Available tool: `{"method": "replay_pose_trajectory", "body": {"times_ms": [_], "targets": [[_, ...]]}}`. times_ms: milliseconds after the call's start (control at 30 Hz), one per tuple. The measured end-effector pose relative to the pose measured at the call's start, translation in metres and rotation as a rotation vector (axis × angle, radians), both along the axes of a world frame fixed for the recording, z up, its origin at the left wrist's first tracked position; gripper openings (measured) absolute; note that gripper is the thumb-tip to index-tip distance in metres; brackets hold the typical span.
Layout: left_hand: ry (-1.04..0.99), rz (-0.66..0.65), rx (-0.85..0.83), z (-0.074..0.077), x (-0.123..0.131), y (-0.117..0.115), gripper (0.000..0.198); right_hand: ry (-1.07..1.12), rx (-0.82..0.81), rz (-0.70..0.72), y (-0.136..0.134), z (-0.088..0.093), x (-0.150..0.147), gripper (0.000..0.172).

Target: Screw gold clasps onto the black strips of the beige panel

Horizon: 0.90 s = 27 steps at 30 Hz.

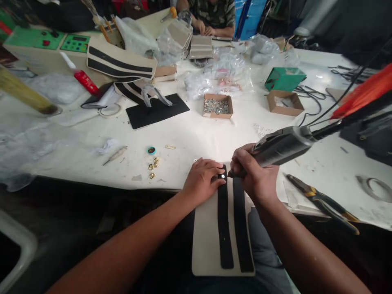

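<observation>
A beige panel with two black strips (226, 228) hangs from the table's front edge toward my lap. My left hand (202, 179) is closed at the upper end of the left strip, thumb and fingertips on either side of a shiny round metal stud (222, 176). In my right hand (255, 175) is a dark powered screwdriver (281, 143), gripped low near its tip. That tip points left, just beside the stud; whether it touches anything I cannot tell. Several small gold metal fittings (153, 164) lie left of my left hand, beside a small blue-rimmed cap (151, 150).
Pliers (321, 202) lie at the right edge. Farther back are a cardboard box of small metal parts (218, 106), a green box (284, 78), a black panel (157, 112) and a red bottle (85, 81). A person in a camouflage top (214, 16) sits opposite.
</observation>
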<state>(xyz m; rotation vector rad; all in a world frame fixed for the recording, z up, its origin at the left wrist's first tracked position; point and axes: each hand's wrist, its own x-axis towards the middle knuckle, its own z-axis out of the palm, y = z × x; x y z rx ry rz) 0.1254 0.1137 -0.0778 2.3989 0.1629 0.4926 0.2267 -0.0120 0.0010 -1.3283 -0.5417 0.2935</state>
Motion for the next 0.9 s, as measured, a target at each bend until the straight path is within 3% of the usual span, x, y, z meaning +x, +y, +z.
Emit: {"method": "replay_pose_trajectory", "body": {"times_ms": [367, 900], "targets": [[0.002, -0.005, -0.013, 0.0, 0.001, 0.001, 0.024, -0.118, 0.022, -0.005, 0.011, -0.02, 0.011, 0.027], [0.005, -0.009, -0.002, 0.003, 0.001, 0.001, 0.019, -0.17, -0.059, 0.095, 0.01, -0.017, 0.013, 0.038]]}}
